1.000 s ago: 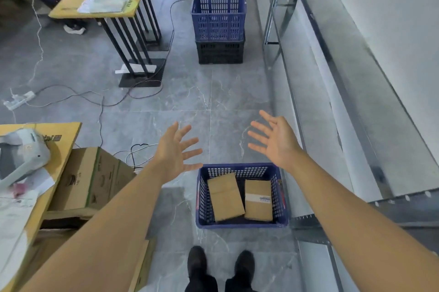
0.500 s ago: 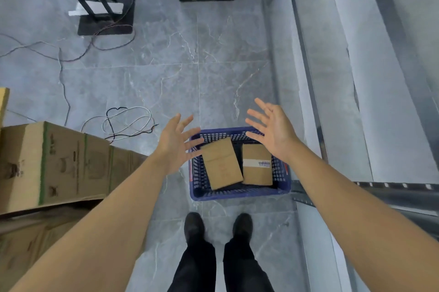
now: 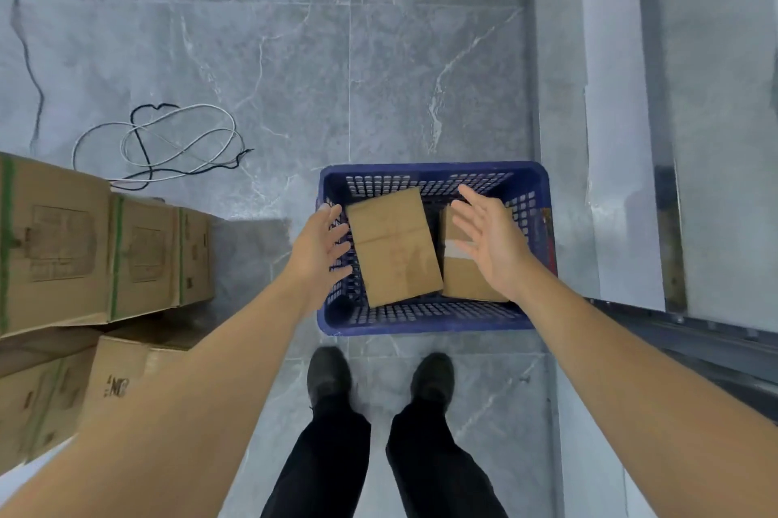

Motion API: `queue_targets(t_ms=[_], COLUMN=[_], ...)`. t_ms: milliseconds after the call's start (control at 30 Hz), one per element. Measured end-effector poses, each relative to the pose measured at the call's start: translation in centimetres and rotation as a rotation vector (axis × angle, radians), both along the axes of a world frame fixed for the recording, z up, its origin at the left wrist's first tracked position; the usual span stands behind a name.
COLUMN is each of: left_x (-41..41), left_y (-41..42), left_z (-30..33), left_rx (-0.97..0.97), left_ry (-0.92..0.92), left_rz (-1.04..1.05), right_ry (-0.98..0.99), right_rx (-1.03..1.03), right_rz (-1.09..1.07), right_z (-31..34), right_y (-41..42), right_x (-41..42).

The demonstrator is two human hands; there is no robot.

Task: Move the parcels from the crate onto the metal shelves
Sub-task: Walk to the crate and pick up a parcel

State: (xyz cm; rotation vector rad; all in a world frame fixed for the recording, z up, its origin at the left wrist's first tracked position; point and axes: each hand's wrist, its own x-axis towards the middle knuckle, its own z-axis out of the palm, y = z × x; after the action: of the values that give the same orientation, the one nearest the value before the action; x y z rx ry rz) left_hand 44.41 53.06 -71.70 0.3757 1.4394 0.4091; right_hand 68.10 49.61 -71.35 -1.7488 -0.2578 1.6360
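Observation:
A blue plastic crate point(image 3: 433, 324) stands on the grey floor just ahead of my feet. Two brown cardboard parcels lie inside: a larger one point(image 3: 393, 246) tilted at the left, and a smaller one point(image 3: 463, 286) at the right, partly covered by my hand. My left hand point(image 3: 320, 248) hovers open over the crate's left wall, beside the larger parcel. My right hand point(image 3: 490, 241) is open above the smaller parcel, palm facing left. Neither hand touches a parcel. The metal shelves point(image 3: 715, 345) run along the right side.
Stacked cardboard boxes point(image 3: 105, 256) stand at the left, close to my left arm. Loose cables point(image 3: 168, 142) lie coiled on the floor beyond them. My black shoes point(image 3: 379, 378) are right behind the crate. Open tiled floor point(image 3: 349, 75) stretches ahead.
The view has tilted down and come closer to the crate. Both open hands have dropped toward it and now sit on either side of the larger parcel.

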Motion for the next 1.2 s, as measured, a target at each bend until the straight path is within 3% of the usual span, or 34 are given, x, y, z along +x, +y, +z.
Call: queue_targets(t_ms=[500, 1033, 1200], left_x=[0.7, 2.5, 2.9], left_y=[-1.8, -2.5, -2.2], left_z=[-17.2, -23.8, -24.3], left_rx=[-0.055, -0.128, -0.151], left_ry=[0.089, 0.117, 0.091], left_rz=[0.054, -0.032, 0.016], right_ry=[-0.023, -0.020, -0.022], right_rx=[-0.092, -0.127, -0.241], right_rz=[0.154, 0.159, 0.232], right_z=[-18.7, -27.8, -28.7], right_y=[-1.8, -1.7, -1.2], right_x=[0.4, 1.2, 0.0])
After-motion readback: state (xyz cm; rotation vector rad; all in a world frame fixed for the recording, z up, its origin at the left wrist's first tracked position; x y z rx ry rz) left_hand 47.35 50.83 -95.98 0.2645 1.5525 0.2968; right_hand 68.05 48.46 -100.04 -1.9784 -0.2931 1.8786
